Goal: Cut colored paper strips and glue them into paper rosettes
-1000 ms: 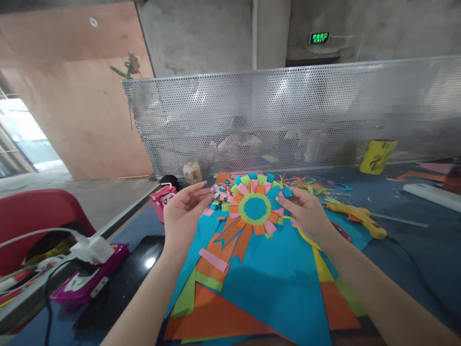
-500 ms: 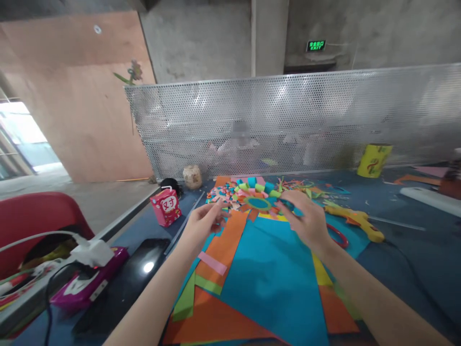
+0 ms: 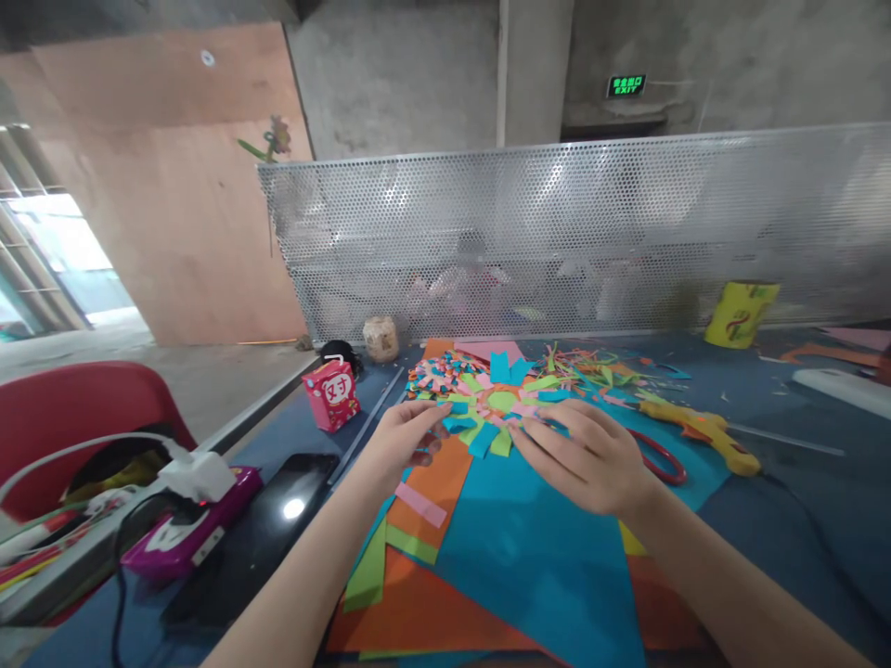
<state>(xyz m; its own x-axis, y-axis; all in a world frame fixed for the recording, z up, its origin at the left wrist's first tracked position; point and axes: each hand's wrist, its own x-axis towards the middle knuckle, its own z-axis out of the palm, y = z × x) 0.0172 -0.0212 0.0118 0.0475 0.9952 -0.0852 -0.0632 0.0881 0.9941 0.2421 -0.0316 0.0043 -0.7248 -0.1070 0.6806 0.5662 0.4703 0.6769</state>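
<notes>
A paper flower (image 3: 500,402) with a round green centre and blue, green and pink strip petals faces me over the blue paper sheet (image 3: 535,547). My left hand (image 3: 410,431) pinches a blue petal at its left edge between thumb and forefinger, the other fingers curled below. At the right edge, my right hand (image 3: 585,455) has its thumb and fingertips on the petals, gripping the flower from that side. Behind it lies a heap of small curled paper pieces (image 3: 438,371). Orange paper (image 3: 424,603) and a pink strip (image 3: 420,505) lie nearer to me.
A yellow glue gun (image 3: 700,433) and red-handled scissors (image 3: 661,461) lie at right, paper scraps (image 3: 591,371) behind. On the left are a pink drink box (image 3: 331,394), a phone (image 3: 261,529) and a purple power strip (image 3: 187,538). A perforated metal screen (image 3: 557,232) borders the table's back.
The flower has turned over: its tilted face with a blue centre has given way to the green-centred one. My left hand now grips a petal, and my right hand has come lower.
</notes>
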